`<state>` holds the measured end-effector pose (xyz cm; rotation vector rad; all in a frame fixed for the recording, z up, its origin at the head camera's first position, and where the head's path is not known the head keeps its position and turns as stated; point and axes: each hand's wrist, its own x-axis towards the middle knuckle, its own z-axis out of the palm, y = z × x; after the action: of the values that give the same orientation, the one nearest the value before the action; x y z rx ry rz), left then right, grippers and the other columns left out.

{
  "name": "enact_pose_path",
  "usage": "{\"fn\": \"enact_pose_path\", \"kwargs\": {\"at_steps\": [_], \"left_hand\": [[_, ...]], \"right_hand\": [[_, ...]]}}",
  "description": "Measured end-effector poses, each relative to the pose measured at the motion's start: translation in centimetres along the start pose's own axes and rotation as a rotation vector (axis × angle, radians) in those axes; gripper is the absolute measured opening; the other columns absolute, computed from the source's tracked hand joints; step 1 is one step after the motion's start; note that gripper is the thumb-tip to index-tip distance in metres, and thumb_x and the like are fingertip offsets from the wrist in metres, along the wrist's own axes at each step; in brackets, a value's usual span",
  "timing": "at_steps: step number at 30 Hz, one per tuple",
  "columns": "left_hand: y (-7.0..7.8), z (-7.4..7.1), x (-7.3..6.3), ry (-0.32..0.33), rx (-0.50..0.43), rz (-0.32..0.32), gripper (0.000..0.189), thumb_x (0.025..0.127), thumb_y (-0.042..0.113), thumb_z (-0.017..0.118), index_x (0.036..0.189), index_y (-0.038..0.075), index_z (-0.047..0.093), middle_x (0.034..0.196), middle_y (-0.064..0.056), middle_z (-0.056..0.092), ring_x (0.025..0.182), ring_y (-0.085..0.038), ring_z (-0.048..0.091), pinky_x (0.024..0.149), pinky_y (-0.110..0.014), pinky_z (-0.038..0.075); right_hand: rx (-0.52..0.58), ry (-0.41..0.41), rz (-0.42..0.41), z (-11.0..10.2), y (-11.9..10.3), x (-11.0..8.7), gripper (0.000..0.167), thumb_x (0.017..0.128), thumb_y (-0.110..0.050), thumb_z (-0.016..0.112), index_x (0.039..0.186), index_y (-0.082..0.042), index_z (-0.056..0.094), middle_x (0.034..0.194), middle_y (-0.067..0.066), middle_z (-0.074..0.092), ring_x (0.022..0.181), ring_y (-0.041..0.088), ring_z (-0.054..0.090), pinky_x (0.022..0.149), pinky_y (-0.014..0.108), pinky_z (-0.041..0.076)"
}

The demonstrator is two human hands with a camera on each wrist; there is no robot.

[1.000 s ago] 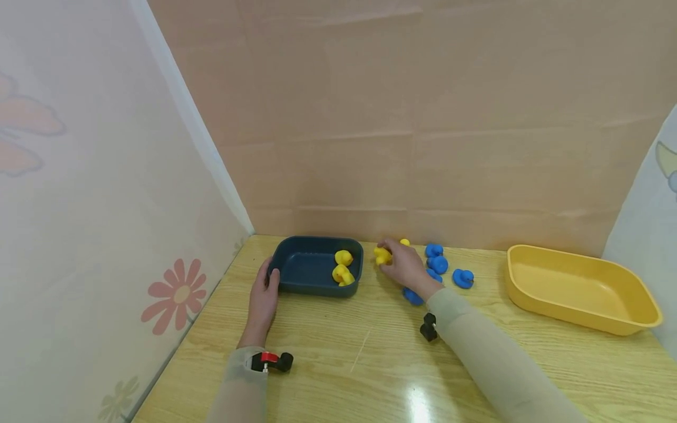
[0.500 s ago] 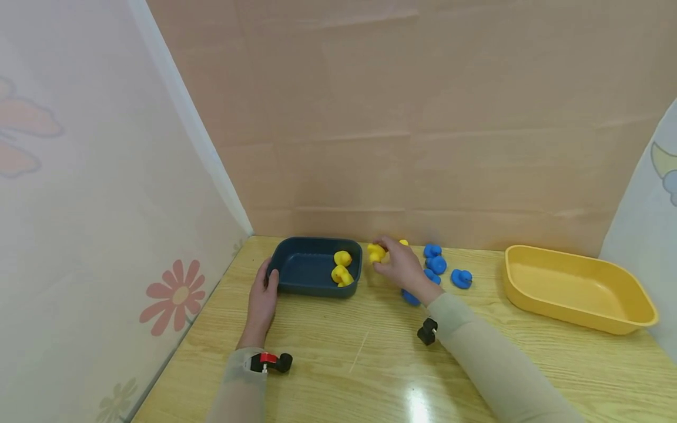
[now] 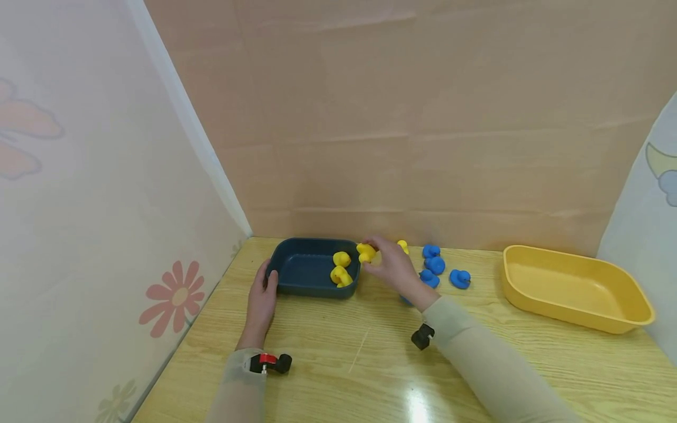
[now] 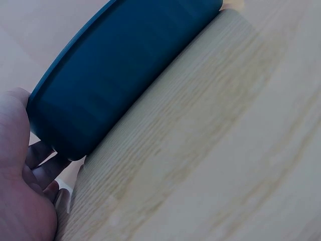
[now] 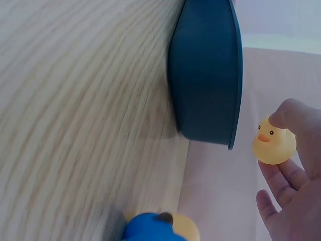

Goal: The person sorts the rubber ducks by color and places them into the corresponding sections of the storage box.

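Note:
In the head view my left hand (image 3: pixel 261 299) holds the left end of a dark blue plastic tub (image 3: pixel 312 291), thumb at the rim and fingers along the outer wall. Several small yellow rubber ducks (image 3: pixel 341 259) lie at the tub's right end. My right hand (image 3: pixel 392 265) pinches another yellow rubber duck (image 5: pixel 273 145) between thumb and fingers. That duck is raised above the table, overlapping the tub's right rim in the head view. The right wrist view shows it beyond the tub's rim, face towards the camera.
Several blue rubber ducks (image 3: pixel 435 265) sit right of my right hand, one partly hidden by the wrist. One more yellow duck (image 3: pixel 403 246) stands behind that hand. A yellow tub (image 3: pixel 576 320) stands at the right of the wooden table (image 3: pixel 338 376). A paper-covered wall (image 3: pixel 338 176) closes the back.
My right hand has moved left and lifted with the yellow rubber duck, from beside the blue ducks to the dark tub's right rim. My left hand has stayed at the tub.

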<state>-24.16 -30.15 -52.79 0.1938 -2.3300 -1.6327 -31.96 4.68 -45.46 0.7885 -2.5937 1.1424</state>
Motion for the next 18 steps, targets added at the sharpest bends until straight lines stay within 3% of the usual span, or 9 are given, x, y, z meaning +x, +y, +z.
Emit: {"fn": "enact_pose_path", "kwargs": {"at_steps": [18], "left_hand": [[-0.1, 0.0, 0.1, -0.003, 0.004, 0.003, 0.067, 0.119, 0.051, 0.045, 0.176, 0.018, 0.032, 0.18, -0.008, 0.029, 0.166, -0.034, 0.026, 0.133, -0.056, 0.026]], "right_hand": [[0.008, -0.051, -0.065, 2.1, -3.3, -0.3, 0.05, 0.093, -0.009, 0.089, 0.139, -0.008, 0.067, 0.137, 0.01, 0.073, 0.12, 0.032, 0.069, 0.106, 0.052, 0.057]]}}
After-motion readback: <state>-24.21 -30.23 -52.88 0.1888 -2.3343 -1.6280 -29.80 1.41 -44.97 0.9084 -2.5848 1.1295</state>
